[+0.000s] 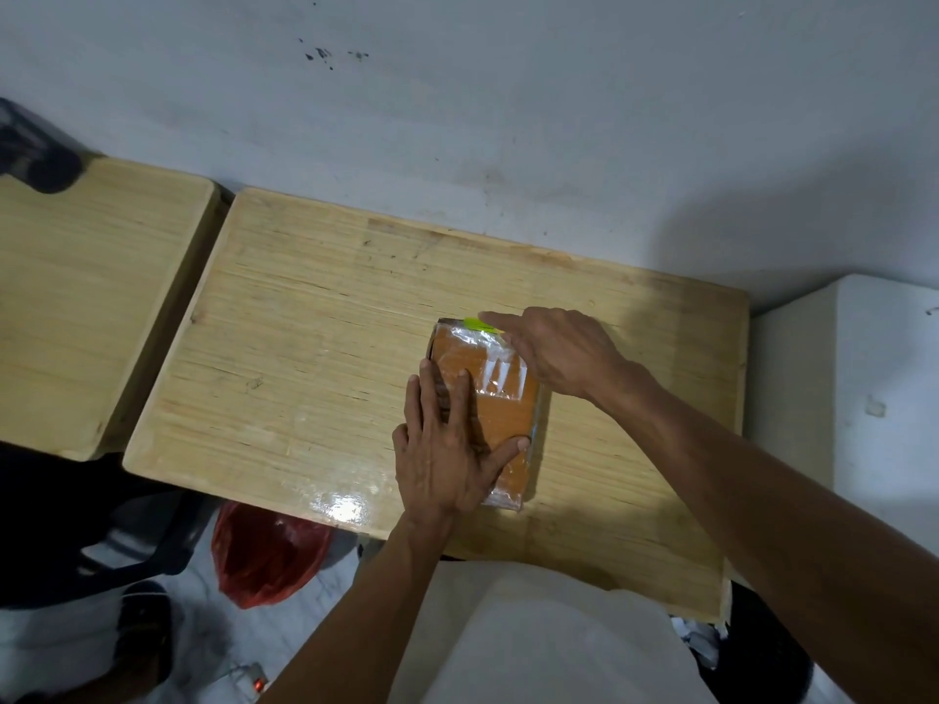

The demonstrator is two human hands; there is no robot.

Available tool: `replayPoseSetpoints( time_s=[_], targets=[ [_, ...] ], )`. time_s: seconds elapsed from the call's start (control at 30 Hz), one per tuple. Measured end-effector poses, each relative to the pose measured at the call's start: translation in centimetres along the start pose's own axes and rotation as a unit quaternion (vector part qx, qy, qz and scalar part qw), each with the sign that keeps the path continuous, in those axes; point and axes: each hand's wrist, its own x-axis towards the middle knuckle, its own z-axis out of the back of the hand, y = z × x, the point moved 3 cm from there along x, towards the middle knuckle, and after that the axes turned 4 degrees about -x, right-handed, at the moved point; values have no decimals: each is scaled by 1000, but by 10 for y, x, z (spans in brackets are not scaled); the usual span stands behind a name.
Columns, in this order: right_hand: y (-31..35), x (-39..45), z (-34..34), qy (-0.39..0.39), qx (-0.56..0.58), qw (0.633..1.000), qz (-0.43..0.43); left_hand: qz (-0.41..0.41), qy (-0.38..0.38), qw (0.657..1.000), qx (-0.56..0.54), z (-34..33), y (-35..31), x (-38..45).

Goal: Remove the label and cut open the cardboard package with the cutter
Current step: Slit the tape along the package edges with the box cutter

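A: Report the support surface.
B: Pale wooden rectangular worktop set against a white wall; a second wooden worktop stands just beside it on the left.
A: Package location?
B: The flat orange-brown cardboard package wrapped in clear tape lies on the right half of the worktop.
A: State of the hands?
B: Left hand: fingers spread, pressed flat on the package's near-left part. Right hand: fingers curled at the far right edge, holding a yellow-green cutter at the far corner.
A: Floor items?
B: Red plastic bag below the worktop's near edge.
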Motion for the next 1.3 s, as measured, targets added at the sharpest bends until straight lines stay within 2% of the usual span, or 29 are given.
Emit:
replayPoseSetpoints(
  time_s=[0.3, 1.0, 1.3],
  targets=[
    [10, 0, -1, -4, -71, 997, 8, 3, 2, 1000, -5, 1, -1, -1],
    [6, -4, 2, -13, -117, 993, 6, 9, 9, 1000, -9, -1, 2, 0],
    [-17, -21, 3, -30, -133, 990, 38, 9, 7, 1000, -5, 0, 1, 0]
  ],
)
